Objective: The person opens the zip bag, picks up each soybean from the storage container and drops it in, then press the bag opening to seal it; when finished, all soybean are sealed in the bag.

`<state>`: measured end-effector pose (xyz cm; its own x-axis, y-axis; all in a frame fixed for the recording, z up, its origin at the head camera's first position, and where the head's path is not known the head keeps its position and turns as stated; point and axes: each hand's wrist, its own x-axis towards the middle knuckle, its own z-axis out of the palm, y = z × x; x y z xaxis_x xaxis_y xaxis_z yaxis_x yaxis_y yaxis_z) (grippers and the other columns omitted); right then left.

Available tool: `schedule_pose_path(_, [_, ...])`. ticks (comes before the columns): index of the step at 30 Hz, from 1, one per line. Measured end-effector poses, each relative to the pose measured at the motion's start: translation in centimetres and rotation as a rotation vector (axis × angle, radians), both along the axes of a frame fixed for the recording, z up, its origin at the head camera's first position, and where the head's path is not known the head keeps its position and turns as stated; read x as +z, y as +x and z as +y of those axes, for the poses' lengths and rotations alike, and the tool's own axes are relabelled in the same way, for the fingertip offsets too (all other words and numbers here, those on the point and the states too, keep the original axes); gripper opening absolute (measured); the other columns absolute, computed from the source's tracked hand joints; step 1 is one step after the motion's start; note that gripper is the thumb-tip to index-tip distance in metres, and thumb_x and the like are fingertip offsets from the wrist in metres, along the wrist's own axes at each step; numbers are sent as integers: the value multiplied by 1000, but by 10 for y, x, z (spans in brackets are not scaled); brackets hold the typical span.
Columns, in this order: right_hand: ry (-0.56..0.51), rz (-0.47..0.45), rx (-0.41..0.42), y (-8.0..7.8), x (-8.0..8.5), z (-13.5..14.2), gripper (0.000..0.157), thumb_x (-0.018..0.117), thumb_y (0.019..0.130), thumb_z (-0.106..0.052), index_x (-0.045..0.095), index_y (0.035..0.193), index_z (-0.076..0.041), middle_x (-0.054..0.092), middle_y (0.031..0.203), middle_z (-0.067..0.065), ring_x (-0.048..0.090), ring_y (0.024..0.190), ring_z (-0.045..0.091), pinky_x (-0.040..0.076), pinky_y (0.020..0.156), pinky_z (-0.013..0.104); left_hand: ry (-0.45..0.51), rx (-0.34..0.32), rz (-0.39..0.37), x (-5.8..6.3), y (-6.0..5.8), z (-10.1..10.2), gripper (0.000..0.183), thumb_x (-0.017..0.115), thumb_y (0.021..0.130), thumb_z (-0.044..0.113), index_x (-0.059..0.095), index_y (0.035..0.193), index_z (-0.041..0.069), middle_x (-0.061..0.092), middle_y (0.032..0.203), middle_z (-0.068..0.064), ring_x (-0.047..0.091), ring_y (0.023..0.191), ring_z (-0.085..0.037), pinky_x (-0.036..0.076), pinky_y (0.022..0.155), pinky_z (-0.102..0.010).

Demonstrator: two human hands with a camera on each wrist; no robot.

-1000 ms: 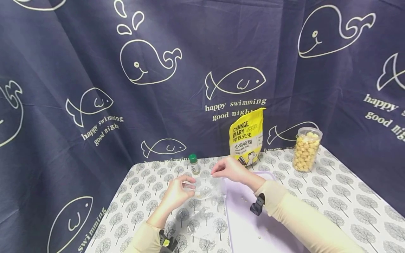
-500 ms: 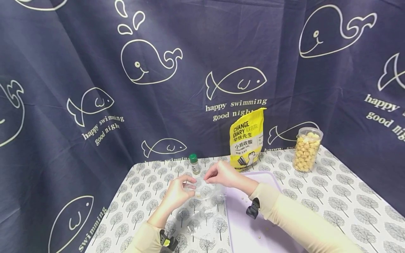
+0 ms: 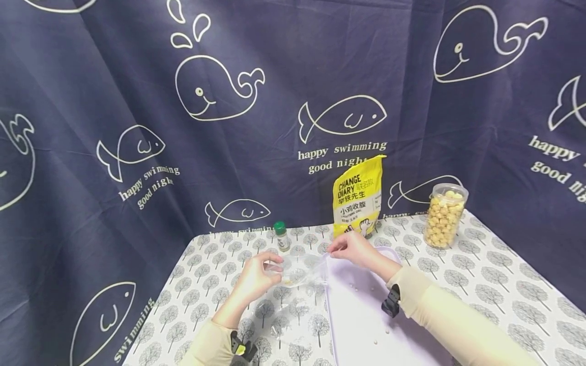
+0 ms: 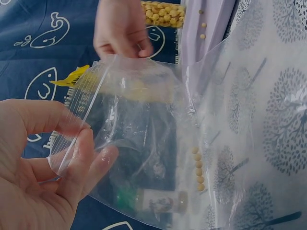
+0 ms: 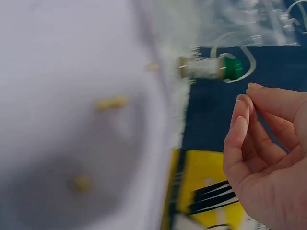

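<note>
A clear zip bag point(image 4: 134, 115) hangs in my left hand point(image 4: 53, 158), its thumb and fingers pinching the bag near the zip edge. Along the bag's bottom lie several small round yellow beans point(image 4: 198, 170) in a row. My right hand point(image 3: 354, 250) is beside the bag, above the far left corner of the lilac tray point(image 3: 352, 315). Its fingers are curled and the tips come together, as the right wrist view shows; nothing is visible between them. Loose yellow beans point(image 5: 111, 102) are scattered on the tray, blurred in that view.
A green-capped small bottle point(image 3: 281, 239) stands behind the bag. A yellow printed pouch point(image 3: 357, 195) stands behind the tray, partly covered by my right hand. Farther right is a clear jar of yellow puffed balls point(image 3: 444, 216). A dark whale-print curtain point(image 3: 256, 152) backs the table.
My right hand dipped left over the bag, then moved right, away from it, to above the tray. My left hand has kept its place and its hold on the bag.
</note>
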<state>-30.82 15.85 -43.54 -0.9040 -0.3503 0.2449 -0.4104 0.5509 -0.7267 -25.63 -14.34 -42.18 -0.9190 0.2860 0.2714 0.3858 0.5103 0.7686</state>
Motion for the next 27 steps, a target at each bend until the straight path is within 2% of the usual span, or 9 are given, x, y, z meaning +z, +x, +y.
schedule_pose_path(2, [26,-25,3,-1,-13,3,12,79,83,-4,78,95,-7,76,93,2,67,81,13,58,78,34,0,-1,2,0,0,0,36,68,71,-4,71,107,-2,70,112,-14,74,91,-23,60,71,-28])
schedule_pose_path(6, [54,-23,63,-2,-33,0,10,79,81,-2,78,90,-6,76,88,2,66,76,13,57,76,35,3,12,-11,1,-1,0,36,67,72,-5,71,107,-1,70,113,-14,74,91,-23,60,70,-28])
schedule_pose_path(10, [79,-35,81,-1,-46,-7,11,81,78,-1,77,86,-7,74,82,-2,64,74,10,57,79,37,7,20,-27,1,-1,0,36,67,72,-4,71,107,0,71,111,-14,74,91,-23,59,64,-28])
schedule_pose_path(13, [116,-32,73,-2,-52,-11,12,83,76,-1,77,82,-9,72,76,-6,61,65,7,56,76,34,11,13,-25,1,-1,0,36,68,72,-4,71,107,0,71,110,-15,74,91,-24,59,62,-29])
schedule_pose_path(17, [150,7,59,-3,-56,-16,14,84,73,-1,75,76,-11,69,68,-9,56,55,6,54,68,28,8,3,-12,-1,-1,1,35,68,72,-5,71,106,1,71,110,-15,74,91,-24,59,65,-28])
schedule_pose_path(23, [202,74,40,-4,-55,-19,17,84,70,-1,73,70,-14,65,64,-12,53,58,4,52,69,29,4,7,-8,-1,-2,2,34,67,72,-4,72,105,5,72,111,-12,74,91,-22,60,68,-28])
schedule_pose_path(27, [177,53,50,-4,-51,-17,14,82,72,1,74,73,-10,67,67,-8,56,60,5,54,69,29,-2,6,-9,-1,-2,2,35,68,72,-4,72,105,3,71,112,-14,74,90,-23,60,69,-29])
